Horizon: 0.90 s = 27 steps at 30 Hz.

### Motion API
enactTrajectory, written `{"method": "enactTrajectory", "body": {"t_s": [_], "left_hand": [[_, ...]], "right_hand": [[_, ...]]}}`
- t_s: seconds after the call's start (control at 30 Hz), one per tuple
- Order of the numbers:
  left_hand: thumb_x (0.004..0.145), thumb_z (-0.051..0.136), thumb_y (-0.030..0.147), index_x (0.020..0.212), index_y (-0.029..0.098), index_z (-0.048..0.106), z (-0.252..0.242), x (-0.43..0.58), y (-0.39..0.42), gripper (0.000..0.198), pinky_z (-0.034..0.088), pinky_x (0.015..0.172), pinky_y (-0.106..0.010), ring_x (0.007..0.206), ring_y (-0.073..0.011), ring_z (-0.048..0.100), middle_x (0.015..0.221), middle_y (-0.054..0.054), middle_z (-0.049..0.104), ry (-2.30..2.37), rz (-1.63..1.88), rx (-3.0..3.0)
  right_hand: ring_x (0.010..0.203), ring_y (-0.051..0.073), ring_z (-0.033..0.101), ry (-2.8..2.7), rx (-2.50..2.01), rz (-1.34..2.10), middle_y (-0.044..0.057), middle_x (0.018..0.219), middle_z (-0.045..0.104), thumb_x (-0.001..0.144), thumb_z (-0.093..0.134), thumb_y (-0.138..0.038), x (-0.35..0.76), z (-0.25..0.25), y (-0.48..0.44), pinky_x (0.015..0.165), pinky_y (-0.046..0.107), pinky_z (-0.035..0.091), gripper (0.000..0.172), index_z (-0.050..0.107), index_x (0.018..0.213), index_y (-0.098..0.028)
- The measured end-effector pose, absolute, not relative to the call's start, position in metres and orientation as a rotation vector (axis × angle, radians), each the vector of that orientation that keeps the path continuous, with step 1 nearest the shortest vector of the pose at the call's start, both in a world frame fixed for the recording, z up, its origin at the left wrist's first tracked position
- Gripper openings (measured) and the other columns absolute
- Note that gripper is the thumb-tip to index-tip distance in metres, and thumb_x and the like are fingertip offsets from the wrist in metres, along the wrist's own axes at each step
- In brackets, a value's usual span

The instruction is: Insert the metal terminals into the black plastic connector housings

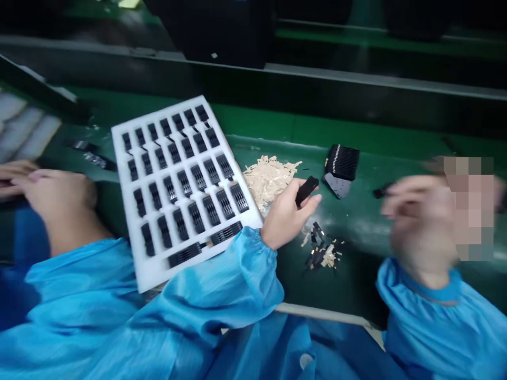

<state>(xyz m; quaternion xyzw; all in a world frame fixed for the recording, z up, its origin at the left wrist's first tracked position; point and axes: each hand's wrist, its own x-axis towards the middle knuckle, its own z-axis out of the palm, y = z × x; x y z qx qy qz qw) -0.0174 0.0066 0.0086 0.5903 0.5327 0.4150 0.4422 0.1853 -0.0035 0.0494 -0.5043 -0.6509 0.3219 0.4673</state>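
Note:
My left hand (285, 217) is closed on a small black plastic part (307, 190), held between thumb and fingertips just right of the white foam tray (130, 211). The tray holds several rows of black parts (186, 182). My right hand (422, 224) hovers over the green bench at the right and is smeared by motion; a dark bit (382, 191) shows near its fingertips, but I cannot tell whether the hand holds it. Both arms are in blue sleeves.
A pile of beige scraps (269, 177) lies beside the tray. A stack of black parts (341, 163) sits behind my left hand, and loose black and beige bits (322, 256) lie below it. A co-worker's hands (47, 192) rest at the far left. A dark rail (356, 89) runs along the back.

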Motion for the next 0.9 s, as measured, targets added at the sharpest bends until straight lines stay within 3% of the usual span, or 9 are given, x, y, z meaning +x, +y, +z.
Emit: {"method": "enactTrajectory", "body": {"t_s": [0.07, 0.13, 0.23, 0.4, 0.53, 0.67, 0.9], "left_hand": [[0.095, 0.056, 0.034, 0.108, 0.022, 0.054, 0.008, -0.017, 0.006, 0.018, 0.047, 0.058, -0.025, 0.062, -0.0117, 0.057, 0.075, 0.002, 0.057, 1.281, 0.977, 1.358], [0.099, 0.047, 0.031, 0.107, 0.022, 0.05, 0.006, -0.018, 0.006, 0.012, 0.049, 0.056, -0.024, 0.058, -0.0106, 0.057, 0.076, 0.002, 0.057, 1.186, 0.882, 1.285], [0.1, 0.038, 0.024, 0.104, 0.021, 0.049, 0.003, -0.02, 0.008, 0.012, 0.05, 0.055, -0.024, 0.057, -0.0091, 0.057, 0.081, 0.001, 0.059, 1.076, 0.75, 1.279], [0.094, 0.046, 0.014, 0.116, 0.019, 0.052, -0.004, -0.021, 0.011, 0.024, 0.048, 0.055, -0.021, 0.062, -0.0089, 0.059, 0.084, -0.001, 0.065, 1.063, 0.704, 1.325], [0.092, 0.051, 0.012, 0.113, 0.015, 0.055, -0.002, -0.019, 0.013, 0.022, 0.047, 0.052, -0.019, 0.062, -0.0083, 0.061, 0.087, -0.004, 0.071, 1.012, 0.692, 1.208], [0.092, 0.053, 0.01, 0.11, 0.013, 0.057, 0.002, -0.017, 0.013, 0.019, 0.053, 0.056, -0.02, 0.061, -0.0083, 0.064, 0.088, -0.007, 0.074, 1.002, 0.693, 1.077], [0.094, 0.06, 0.014, 0.11, 0.011, 0.058, 0.004, -0.012, 0.009, 0.017, 0.061, 0.075, -0.026, 0.073, -0.0123, 0.073, 0.078, -0.003, 0.073, 0.922, 0.76, 0.906]], "right_hand": [[0.061, 0.016, 0.063, -1.488, -1.213, 0.855, 0.005, 0.085, 0.071, 0.1, 0.054, -0.044, 0.167, 0.038, 0.002, 0.054, 0.031, 0.051, 0.02, 0.062, 0.109, -0.028], [0.049, 0.013, 0.054, -1.401, -1.202, 0.993, 0.001, 0.073, 0.067, 0.094, 0.063, -0.046, 0.158, 0.025, 0.007, 0.048, 0.028, 0.046, 0.023, 0.059, 0.104, -0.025], [0.048, 0.01, 0.053, -1.338, -1.215, 1.17, -0.001, 0.07, 0.066, 0.09, 0.069, -0.045, 0.16, 0.008, 0.009, 0.045, 0.025, 0.043, 0.026, 0.058, 0.094, -0.022], [0.051, 0.01, 0.055, -1.388, -1.262, 1.291, 0.0, 0.07, 0.066, 0.086, 0.073, -0.041, 0.167, -0.001, 0.01, 0.048, 0.024, 0.045, 0.025, 0.06, 0.085, -0.02], [0.05, 0.01, 0.055, -1.42, -1.286, 1.305, 0.0, 0.069, 0.067, 0.087, 0.072, -0.04, 0.169, -0.001, 0.012, 0.048, 0.024, 0.045, 0.023, 0.06, 0.085, -0.02], [0.049, 0.01, 0.054, -1.451, -1.296, 1.23, -0.003, 0.064, 0.061, 0.088, 0.072, -0.037, 0.172, -0.003, 0.011, 0.047, 0.023, 0.044, 0.021, 0.06, 0.083, -0.02], [0.06, 0.013, 0.062, -1.608, -1.344, 0.9, 0.0, 0.074, 0.064, 0.09, 0.068, -0.03, 0.168, -0.01, 0.003, 0.055, 0.026, 0.05, 0.015, 0.058, 0.083, -0.022]]}}
